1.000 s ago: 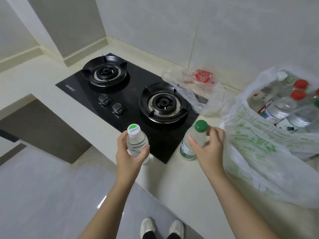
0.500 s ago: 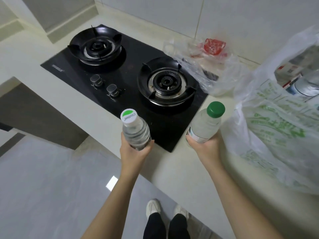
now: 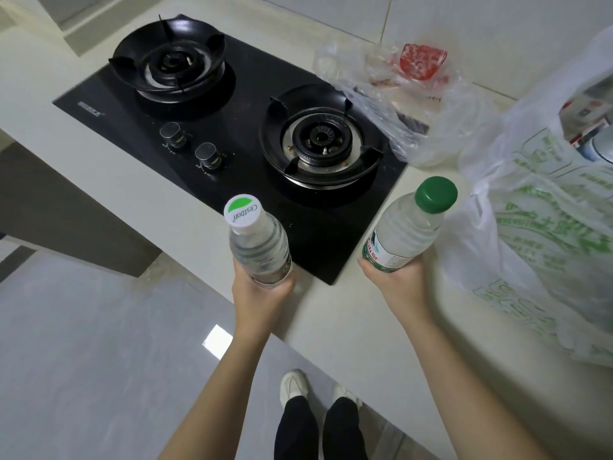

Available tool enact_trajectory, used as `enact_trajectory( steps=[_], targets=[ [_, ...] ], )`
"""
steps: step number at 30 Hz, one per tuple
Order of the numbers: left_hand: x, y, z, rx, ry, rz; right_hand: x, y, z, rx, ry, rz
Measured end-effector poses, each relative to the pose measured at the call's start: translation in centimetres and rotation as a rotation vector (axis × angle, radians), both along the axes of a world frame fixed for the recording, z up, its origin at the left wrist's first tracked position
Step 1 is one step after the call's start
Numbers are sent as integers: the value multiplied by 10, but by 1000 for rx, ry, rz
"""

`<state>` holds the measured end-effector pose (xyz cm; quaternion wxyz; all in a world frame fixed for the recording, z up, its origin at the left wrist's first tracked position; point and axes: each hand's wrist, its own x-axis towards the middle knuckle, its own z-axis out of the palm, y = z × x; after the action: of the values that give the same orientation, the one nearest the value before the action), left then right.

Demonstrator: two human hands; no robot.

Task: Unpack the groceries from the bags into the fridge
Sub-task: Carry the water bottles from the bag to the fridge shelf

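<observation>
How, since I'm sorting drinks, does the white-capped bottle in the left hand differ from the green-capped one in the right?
The clear plastic white-capped bottle wears a white cap with a green patch; the clear plastic green-capped bottle a plain green one. The green-capped bottle shows a white-and-green label; the white-capped bottle shows mostly ribbed plastic. Both are capped and gripped near the base.

Clear plastic is shown in both bottles: the ribbed bottle point(image 3: 260, 250), capped in matt white, is gripped by the left hand point(image 3: 262, 293); the smoother bottle point(image 3: 403, 234), capped in glossy green, by the right hand point(image 3: 394, 287). Beyond the fingers a glossy black hob point(image 3: 232, 180) with metal knobs point(image 3: 206, 154) is seen; to their right, a thin crinkled plastic bag point(image 3: 547, 234).
</observation>
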<state>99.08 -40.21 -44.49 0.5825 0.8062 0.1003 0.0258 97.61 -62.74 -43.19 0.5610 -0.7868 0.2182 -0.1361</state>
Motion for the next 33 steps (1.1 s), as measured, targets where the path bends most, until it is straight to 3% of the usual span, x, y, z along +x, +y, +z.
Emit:
enact_trajectory(
  steps=[7,15,23,33],
  targets=[
    [3,2,13,-14,22,-22,1,4,13,30,-5,9],
    [-8,11,54,-162,31,-94,-9,18,46,191,41,46],
    [-9,43,137,-357,-115,-75,11,72,126,282,-118,183],
    [-27,139,215,-335,-343,62,28,187,187,419,-258,438]
  ],
)
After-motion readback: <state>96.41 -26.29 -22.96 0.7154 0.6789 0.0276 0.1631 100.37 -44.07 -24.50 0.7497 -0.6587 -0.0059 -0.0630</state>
